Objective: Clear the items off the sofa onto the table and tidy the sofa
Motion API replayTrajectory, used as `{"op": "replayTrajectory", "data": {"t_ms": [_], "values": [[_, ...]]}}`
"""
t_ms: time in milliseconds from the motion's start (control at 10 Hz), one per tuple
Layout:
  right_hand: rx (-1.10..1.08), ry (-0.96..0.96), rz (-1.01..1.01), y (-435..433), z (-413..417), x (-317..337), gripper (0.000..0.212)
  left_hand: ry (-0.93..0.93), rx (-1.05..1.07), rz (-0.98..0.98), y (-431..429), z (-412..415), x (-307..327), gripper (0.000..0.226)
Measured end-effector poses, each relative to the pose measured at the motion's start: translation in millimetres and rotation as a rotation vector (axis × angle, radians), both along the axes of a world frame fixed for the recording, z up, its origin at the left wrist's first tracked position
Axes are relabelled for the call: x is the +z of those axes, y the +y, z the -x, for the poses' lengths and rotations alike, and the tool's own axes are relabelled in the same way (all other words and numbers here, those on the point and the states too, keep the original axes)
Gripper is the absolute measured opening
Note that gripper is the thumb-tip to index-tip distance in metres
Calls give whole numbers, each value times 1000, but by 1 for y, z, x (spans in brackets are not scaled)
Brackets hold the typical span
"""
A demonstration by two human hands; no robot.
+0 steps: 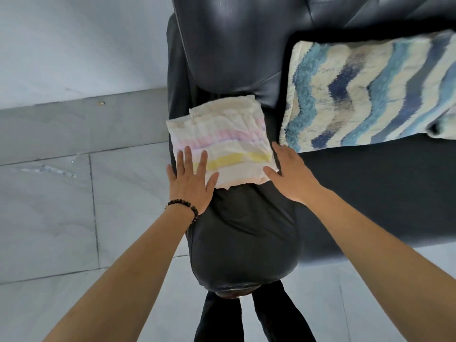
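Observation:
A folded cream cloth (222, 137) with pink and yellow stripes lies on the armrest (244, 243) of a black leather sofa (370, 193). My left hand (191, 183) rests flat with fingers spread on the cloth's near left corner; a bead bracelet circles that wrist. My right hand (290, 174) lies flat and open along the cloth's right edge, thumb touching its near right corner. Neither hand grips anything. A shaggy cushion (365, 95) with blue and cream wavy stripes sits on the sofa seat to the right of the cloth.
Grey marble floor tiles (61, 193) stretch to the left, meeting a pale wall (74, 40). The sofa backrest (234, 45) rises beyond the cloth. My dark-trousered legs (246, 317) stand at the armrest's near end.

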State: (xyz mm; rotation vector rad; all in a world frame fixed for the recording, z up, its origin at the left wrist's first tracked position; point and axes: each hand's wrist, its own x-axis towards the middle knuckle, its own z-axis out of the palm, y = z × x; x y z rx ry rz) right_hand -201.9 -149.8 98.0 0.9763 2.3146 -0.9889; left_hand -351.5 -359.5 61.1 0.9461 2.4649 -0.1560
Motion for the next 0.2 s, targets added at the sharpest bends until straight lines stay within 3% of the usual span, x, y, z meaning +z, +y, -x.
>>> {"op": "replayTrajectory", "data": {"t_ms": [100, 200], "values": [[-131, 265, 44, 11, 6, 130, 67, 5, -34, 37, 1, -2, 78, 67], [-312, 850, 141, 10, -5, 313, 53, -5, -26, 38, -18, -15, 153, 65]]}}
